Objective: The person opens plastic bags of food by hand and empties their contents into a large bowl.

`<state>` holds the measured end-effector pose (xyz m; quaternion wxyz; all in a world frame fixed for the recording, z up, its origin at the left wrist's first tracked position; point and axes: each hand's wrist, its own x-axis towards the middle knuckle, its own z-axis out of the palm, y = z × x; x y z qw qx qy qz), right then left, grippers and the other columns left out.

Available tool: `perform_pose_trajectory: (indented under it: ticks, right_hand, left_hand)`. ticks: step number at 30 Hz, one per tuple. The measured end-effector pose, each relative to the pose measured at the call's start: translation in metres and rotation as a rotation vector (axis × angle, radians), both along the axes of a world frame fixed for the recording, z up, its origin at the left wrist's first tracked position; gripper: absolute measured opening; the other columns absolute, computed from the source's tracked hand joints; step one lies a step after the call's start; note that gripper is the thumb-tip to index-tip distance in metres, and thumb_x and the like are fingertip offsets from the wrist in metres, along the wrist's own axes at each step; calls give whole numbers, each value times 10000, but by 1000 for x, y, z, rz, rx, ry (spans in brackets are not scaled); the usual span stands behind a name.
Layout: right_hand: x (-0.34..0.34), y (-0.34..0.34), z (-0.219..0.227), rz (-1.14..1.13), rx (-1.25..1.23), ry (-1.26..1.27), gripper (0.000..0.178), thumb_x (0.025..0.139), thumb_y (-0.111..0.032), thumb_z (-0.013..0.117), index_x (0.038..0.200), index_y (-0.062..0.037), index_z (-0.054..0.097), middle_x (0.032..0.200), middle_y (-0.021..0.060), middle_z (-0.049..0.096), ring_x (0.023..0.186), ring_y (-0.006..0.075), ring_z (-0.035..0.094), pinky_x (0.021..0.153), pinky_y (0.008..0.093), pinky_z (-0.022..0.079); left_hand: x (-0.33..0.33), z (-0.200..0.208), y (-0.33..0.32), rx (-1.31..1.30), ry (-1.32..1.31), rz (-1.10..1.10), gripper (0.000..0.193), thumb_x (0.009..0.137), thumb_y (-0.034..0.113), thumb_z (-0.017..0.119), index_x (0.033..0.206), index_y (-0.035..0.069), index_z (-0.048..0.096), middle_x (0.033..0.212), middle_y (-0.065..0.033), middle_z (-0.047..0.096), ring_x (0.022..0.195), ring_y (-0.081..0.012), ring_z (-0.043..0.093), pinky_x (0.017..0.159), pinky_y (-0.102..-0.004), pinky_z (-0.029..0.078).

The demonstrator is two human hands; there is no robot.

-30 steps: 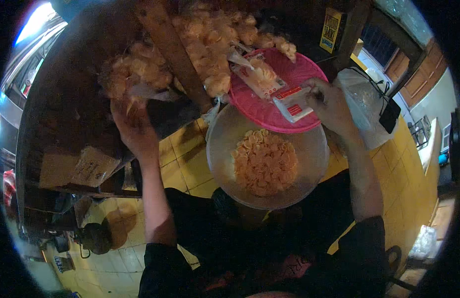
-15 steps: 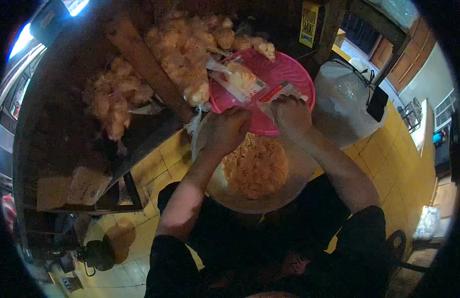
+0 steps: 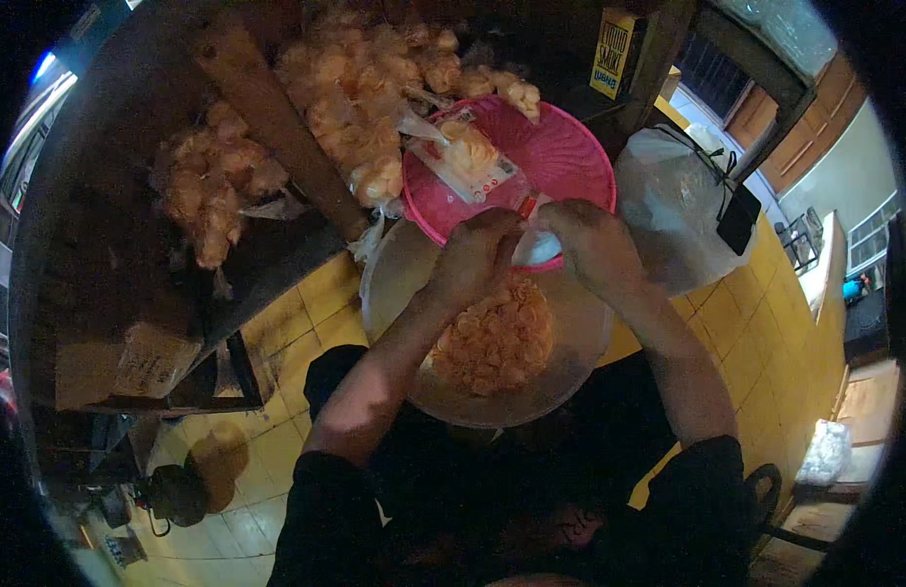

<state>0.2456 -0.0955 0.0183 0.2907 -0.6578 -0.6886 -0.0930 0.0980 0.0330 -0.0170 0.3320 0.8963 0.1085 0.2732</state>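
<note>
A small clear plastic bag point(image 3: 538, 243) with a red mark is stretched between my two hands. My left hand point(image 3: 477, 254) pinches its left side, and my right hand point(image 3: 588, 243) grips the right side; most fingertips are hidden. Below them, a wide translucent tub point(image 3: 394, 284) holds a heap of orange, round chips point(image 3: 497, 338). Just beyond my hands, a pink plastic basket point(image 3: 580, 147) rests tilted across the tub's far part. In that basket lies a clear packet point(image 3: 470, 157) with pale chips inside.
Many tied bags of chips point(image 3: 350, 88) are piled on the dark wooden table point(image 3: 277, 259), beside a wooden post point(image 3: 277, 117). To the right stands a large white plastic sack point(image 3: 658, 215), a black phone point(image 3: 740, 220) on it. Yellow tiles point(image 3: 737, 313) cover the floor.
My hands have come closer together and slightly toward me. The small bag, earlier mostly by my right hand, is now held between both. The view has shifted a little.
</note>
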Motion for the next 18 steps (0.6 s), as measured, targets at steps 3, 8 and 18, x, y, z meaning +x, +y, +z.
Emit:
perform_pose_trajectory:
  ticks: [3,8,18]
  right_hand:
    - [-1,-2,3,-63,-67,-48,134,866,-104,525,988,-58,555,853,163,612,791,341,638,641,392,533]
    - [-7,-6,11,-15,-166,-43,199,845,-98,514,1035,-41,512,890,207,620,823,376,638,673,438,538]
    - [0,-9,2,-45,-164,-86,202,822,-52,538,1023,-42,526,976,190,601,888,346,631,735,425,532]
  left_hand:
    - [-4,9,-14,-165,-23,102,216,821,-27,536,1029,13,578,1034,-194,592,965,-347,603,785,-422,504]
    - [-4,-3,-4,60,-214,11,313,762,-103,530,1046,19,580,1074,-163,583,1004,-335,597,816,-419,504]
    - [0,-19,-7,408,-37,-150,368,772,-1,571,1139,35,577,1190,-177,543,1163,-338,509,955,-415,463]
